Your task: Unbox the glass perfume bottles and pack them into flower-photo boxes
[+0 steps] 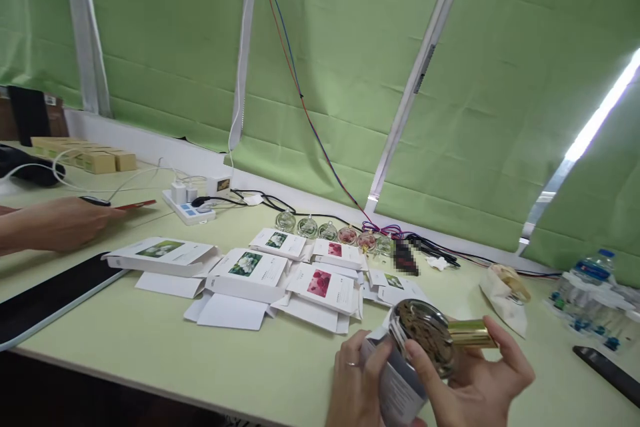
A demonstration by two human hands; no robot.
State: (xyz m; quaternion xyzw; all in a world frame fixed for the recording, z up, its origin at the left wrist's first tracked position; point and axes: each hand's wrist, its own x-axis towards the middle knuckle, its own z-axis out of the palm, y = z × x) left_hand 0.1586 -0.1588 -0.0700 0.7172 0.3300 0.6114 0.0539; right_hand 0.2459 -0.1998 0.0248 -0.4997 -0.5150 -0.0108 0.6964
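My left hand, with a ring on one finger, is closed around a small grey-white carton with printed text on its side. My right hand grips a round glass bottle with brown contents and a shiny gold cap. The bottle sits right at the carton's upper end; whether part of it is inside, I cannot tell. Beyond my hands lie several flattish white cartons with open flaps, among them one with a red picture and one with white flowers.
Several round glass bottles line the back beside cables. A power strip stands left of them. Another person's hand holds a thin red item at left. A black tablet-like slab, a white pouch and a black phone lie around.
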